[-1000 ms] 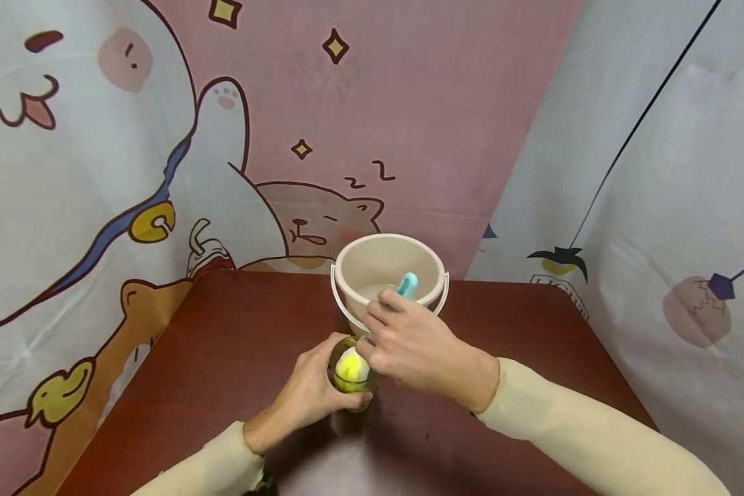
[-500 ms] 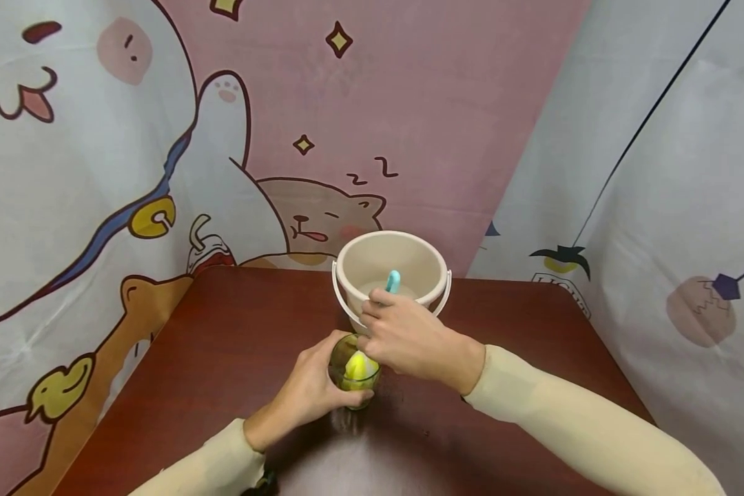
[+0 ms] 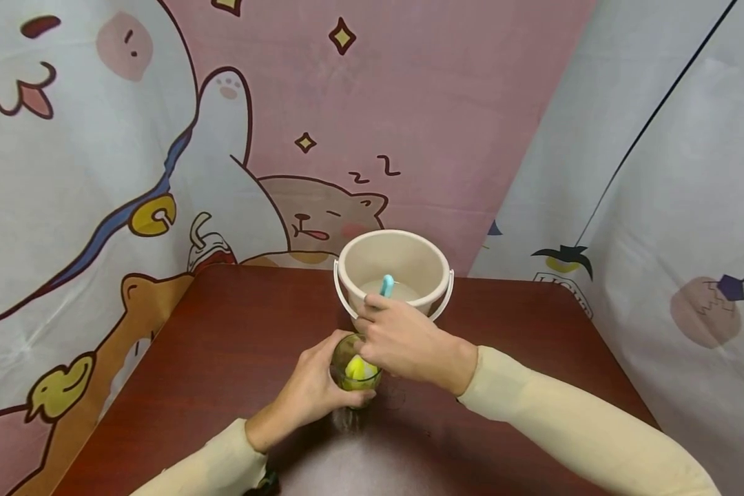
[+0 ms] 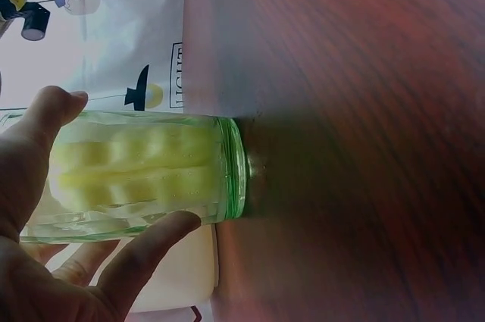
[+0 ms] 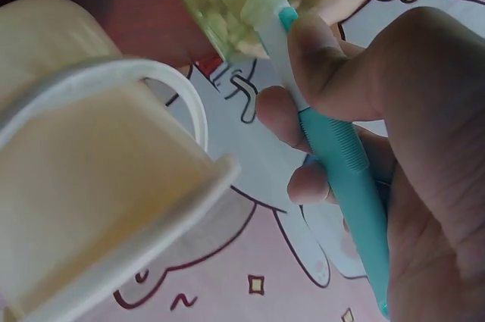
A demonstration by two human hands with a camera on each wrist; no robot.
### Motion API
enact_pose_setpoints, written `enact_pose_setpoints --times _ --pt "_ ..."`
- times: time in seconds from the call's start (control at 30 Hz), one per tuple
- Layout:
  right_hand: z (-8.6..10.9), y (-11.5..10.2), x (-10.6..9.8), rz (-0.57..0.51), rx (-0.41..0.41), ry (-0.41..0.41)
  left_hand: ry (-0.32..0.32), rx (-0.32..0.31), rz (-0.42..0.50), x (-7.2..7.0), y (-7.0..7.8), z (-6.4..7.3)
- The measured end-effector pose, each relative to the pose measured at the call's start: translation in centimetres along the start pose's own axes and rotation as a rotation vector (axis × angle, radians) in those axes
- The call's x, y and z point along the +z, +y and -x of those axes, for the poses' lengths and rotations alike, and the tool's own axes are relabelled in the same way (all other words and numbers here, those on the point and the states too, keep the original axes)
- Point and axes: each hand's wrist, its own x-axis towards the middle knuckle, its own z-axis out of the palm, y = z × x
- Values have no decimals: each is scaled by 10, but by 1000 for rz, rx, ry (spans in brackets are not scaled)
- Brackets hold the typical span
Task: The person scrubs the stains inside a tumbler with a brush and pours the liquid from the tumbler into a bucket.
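My left hand [image 3: 318, 377] grips a green-tinted drinking glass [image 4: 234, 167], thumb on one side and fingers on the other. Inside the glass, seen through its wall, is the ribbed yellow-and-white sponge head [image 3: 358, 370] of a cup brush. From above, my right hand [image 3: 406, 342] holds the brush by its teal-and-white handle [image 5: 342, 174], whose rounded end pokes up past the knuckles. In the right wrist view the thumb presses along the handle near its white neck. The glass's base is close over the table in the left wrist view.
A cream bucket [image 3: 389, 242] with a white handle [image 5: 170, 72] stands just beyond both hands, with a little liquid at its bottom. Red-brown wood forms the table [image 3: 248, 310]. Cartoon-printed cloth [image 3: 434, 124] hangs behind and along the sides.
My right hand has shifted slightly left, and the brush handle has swung from leaning right to nearly upright. The left hand keeps its grip on the glass almost in place.
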Motion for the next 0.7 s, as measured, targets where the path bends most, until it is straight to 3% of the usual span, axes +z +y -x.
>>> enact_pose_setpoints --times 0.33,0.7 --pt "10 23 -24 -41 57 47 -14 -28 28 0 1 0" --pt "27 25 -27 -42 105 172 -36 -69 20 1 -1 -1"
